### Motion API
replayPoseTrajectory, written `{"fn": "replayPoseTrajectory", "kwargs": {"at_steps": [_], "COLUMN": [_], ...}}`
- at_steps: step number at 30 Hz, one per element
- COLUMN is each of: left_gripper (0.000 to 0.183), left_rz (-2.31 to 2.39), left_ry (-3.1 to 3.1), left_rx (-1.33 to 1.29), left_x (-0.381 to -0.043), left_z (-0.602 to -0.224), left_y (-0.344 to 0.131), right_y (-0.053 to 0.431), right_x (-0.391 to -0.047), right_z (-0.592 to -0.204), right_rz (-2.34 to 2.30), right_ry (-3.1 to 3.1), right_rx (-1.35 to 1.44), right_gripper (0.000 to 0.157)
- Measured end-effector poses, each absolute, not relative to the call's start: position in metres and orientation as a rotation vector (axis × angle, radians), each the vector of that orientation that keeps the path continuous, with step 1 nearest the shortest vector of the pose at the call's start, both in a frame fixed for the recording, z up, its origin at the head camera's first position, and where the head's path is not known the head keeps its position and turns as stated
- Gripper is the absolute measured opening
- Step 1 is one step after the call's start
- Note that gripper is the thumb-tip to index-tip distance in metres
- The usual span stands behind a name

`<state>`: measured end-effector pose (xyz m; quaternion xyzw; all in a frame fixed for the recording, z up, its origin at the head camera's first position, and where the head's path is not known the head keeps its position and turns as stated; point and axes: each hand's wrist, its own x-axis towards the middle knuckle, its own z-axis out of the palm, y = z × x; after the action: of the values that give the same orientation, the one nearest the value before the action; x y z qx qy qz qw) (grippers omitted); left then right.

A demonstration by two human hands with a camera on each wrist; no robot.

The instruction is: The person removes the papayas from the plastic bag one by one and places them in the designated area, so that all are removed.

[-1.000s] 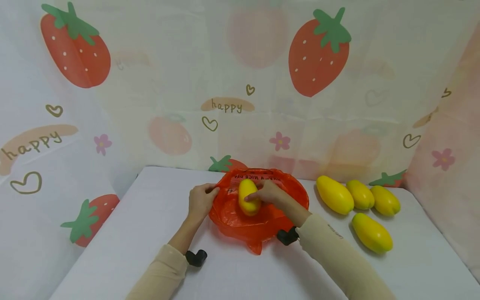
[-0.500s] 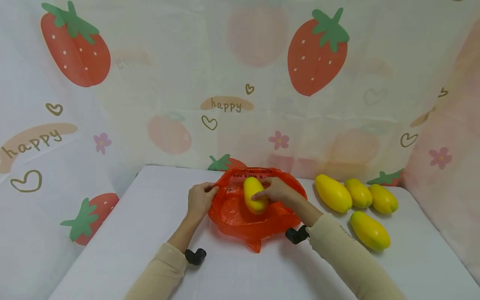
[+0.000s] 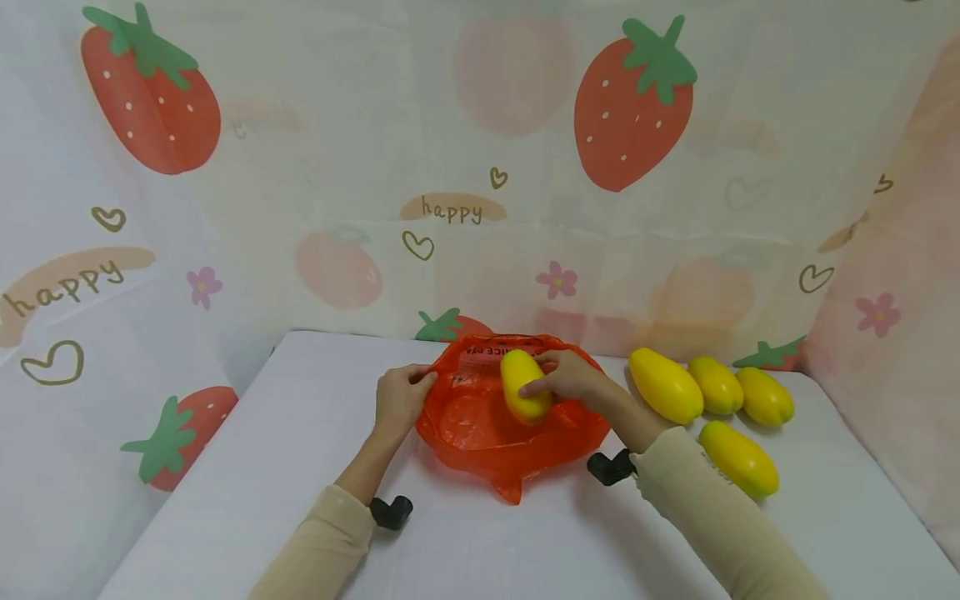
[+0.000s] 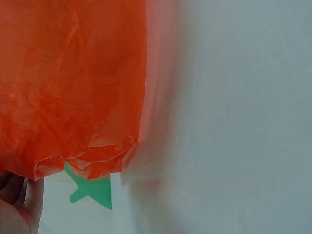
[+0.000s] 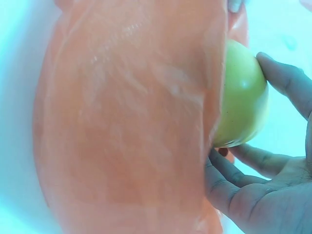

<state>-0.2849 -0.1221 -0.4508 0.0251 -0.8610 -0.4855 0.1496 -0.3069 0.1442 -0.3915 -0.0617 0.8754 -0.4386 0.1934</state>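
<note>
A red plastic bag [image 3: 480, 457] lies on the table with its mouth spread open. My left hand [image 3: 397, 404] pinches the left part of its rim; in the left wrist view, the fingers of that hand [image 4: 22, 207] are at the bag's edge. My right hand [image 3: 573, 379] grips a yellow mango [image 3: 521, 385] over the bag's opening. Seen from the right wrist, the thumb and fingers reach round the mango [image 5: 243, 97], and the bag wall [image 5: 131, 107] hides part of it.
Several more yellow mangoes sit right of the bag: a large one [image 3: 666, 386], two smaller ones at the back [image 3: 765, 396], and one [image 3: 738, 458] nearer, partly behind the right sleeve. A strawberry-printed curtain [image 3: 465, 275] stands behind the white table [image 3: 300, 433].
My right hand has moved to the right with the mango, from the middle of the bag's mouth toward its right side. The left hand has stayed at the rim.
</note>
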Motion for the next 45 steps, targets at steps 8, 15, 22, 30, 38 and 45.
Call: {"fn": "replayPoseTrajectory", "kwargs": {"at_steps": [8,15,22,30,38,45], "left_gripper": [0.022,0.022,0.021,0.021,0.02,0.02], "left_rz": [-1.407,-1.389,-1.389,-1.398,-1.394,-1.419], "left_ry": [-2.465,-2.457,-2.459,-2.463,-2.445,-2.424], "left_rx": [0.068,0.065,0.065,0.074,0.065,0.074], "left_x": [-0.287,-0.287,-0.286,-0.286,-0.287,-0.287], "left_z": [-0.453,-0.453,-0.453,-0.452,-0.452,-0.451], "left_y": [-0.122,-0.123,-0.122,-0.122,-0.122,-0.122], "right_y": [0.154,0.166,0.175,0.182,0.188,0.198], "right_x": [-0.308,-0.308,-0.308,-0.304,-0.305,-0.304], "right_z": [-0.385,-0.379,-0.373,-0.363,-0.363,-0.361], "right_rz": [-1.197,-1.093,-1.101,-1.122,-1.137,-1.128], "right_ry": [2.482,2.537,2.492,2.47,2.461,2.465], "right_rx": [-0.181,-0.215,-0.209,-0.231,-0.208,-0.208], "right_gripper": [0.076,0.079,0.08,0.077,0.08,0.081]}}
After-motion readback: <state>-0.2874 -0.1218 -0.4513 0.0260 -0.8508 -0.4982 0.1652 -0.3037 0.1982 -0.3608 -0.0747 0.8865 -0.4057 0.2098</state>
